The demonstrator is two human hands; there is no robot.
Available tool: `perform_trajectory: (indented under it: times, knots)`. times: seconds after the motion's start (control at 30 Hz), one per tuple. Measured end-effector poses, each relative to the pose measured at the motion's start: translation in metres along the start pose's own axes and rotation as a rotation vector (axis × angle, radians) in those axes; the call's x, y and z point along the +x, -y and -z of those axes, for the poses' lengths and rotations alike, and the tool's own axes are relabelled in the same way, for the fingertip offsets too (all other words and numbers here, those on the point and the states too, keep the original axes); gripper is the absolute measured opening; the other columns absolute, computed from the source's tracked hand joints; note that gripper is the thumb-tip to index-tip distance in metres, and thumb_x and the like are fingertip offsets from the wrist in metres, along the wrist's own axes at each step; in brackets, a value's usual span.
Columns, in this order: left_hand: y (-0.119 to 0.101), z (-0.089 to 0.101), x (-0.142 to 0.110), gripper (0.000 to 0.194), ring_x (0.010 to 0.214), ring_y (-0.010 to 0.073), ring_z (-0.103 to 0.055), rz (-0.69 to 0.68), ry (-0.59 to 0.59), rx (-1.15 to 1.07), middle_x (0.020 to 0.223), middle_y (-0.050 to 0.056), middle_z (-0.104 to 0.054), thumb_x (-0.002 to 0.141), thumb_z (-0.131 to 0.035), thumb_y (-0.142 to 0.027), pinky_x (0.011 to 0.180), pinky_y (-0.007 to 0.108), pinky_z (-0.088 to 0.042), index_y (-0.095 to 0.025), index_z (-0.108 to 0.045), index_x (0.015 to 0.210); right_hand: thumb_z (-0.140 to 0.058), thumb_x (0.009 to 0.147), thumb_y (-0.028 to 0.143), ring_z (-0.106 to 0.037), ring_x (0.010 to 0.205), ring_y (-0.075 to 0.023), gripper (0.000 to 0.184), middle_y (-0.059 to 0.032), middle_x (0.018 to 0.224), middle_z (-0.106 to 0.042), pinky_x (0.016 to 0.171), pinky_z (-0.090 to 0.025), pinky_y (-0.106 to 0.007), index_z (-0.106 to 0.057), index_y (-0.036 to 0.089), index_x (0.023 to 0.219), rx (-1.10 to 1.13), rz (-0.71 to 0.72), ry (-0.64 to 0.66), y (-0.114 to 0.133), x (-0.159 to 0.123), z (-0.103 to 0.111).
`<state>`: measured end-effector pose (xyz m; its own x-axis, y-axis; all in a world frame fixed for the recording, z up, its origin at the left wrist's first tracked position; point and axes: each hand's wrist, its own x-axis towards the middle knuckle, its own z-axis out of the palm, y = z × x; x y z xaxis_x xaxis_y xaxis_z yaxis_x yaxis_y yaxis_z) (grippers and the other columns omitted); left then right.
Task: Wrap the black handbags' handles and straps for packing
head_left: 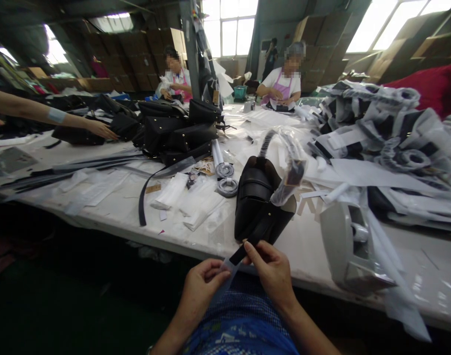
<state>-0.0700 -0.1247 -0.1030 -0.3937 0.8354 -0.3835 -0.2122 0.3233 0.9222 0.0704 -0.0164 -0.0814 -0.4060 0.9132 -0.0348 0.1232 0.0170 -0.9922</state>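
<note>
A black handbag (257,199) lies on the white table (118,209) right in front of me, its handle wrapped in clear plastic. A black strap (237,256) runs from the bag's near end down to my hands at the table edge. My left hand (202,287) pinches a clear plastic sleeve around the strap's end. My right hand (272,273) pinches the strap just above it, fingers closed.
A pile of black bags (177,130) stands mid-table. Plastic-wrapped bags and paper (388,143) heap up on the right. Loose straps, sleeves and tape rolls (227,186) lie to the left. Another person's arm (51,118) reaches in from the left; two people sit opposite.
</note>
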Motion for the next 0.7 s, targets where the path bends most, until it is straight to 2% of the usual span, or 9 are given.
perform_trajectory:
  times: [0.17, 0.4, 0.7]
  knots:
    - [0.0031, 0.0009, -0.0007, 0.024, 0.073, 0.0200, -0.069, 0.007, -0.007, 0.020, 0.080, 0.008, -0.077, 0.073, -0.077, -0.034, 0.063, 0.023, -0.047, -0.014, -0.073, 0.084, -0.067, 0.084, 0.046, -0.061, 0.061, -0.0153, 0.029, -0.0006, 0.061, -0.068, 0.058, -0.046, -0.022, -0.070, 0.019, 0.074, 0.038, -0.008, -0.046, 0.0030, 0.0003, 0.0007]
    - [0.0065, 0.0014, 0.0005, 0.025, 0.074, 0.0203, -0.069, 0.015, 0.010, -0.004, 0.082, 0.009, -0.077, 0.074, -0.076, -0.034, 0.065, 0.023, -0.048, -0.013, -0.074, 0.088, -0.068, 0.084, 0.045, -0.062, 0.062, -0.0159, 0.027, -0.0006, 0.061, -0.068, 0.060, -0.048, -0.023, -0.072, 0.019, 0.082, 0.072, -0.011, -0.030, 0.0037, -0.0004, -0.0012]
    - [0.0075, 0.0025, 0.0004, 0.030, 0.078, 0.0207, -0.070, 0.055, 0.039, -0.093, 0.087, 0.010, -0.078, 0.072, -0.079, -0.036, 0.069, 0.024, -0.049, -0.013, -0.074, 0.092, -0.066, 0.085, 0.045, -0.060, 0.061, -0.0155, 0.030, -0.0008, 0.061, -0.067, 0.060, -0.044, -0.024, -0.068, 0.019, 0.071, 0.026, -0.006, -0.006, -0.0030, -0.0006, 0.0010]
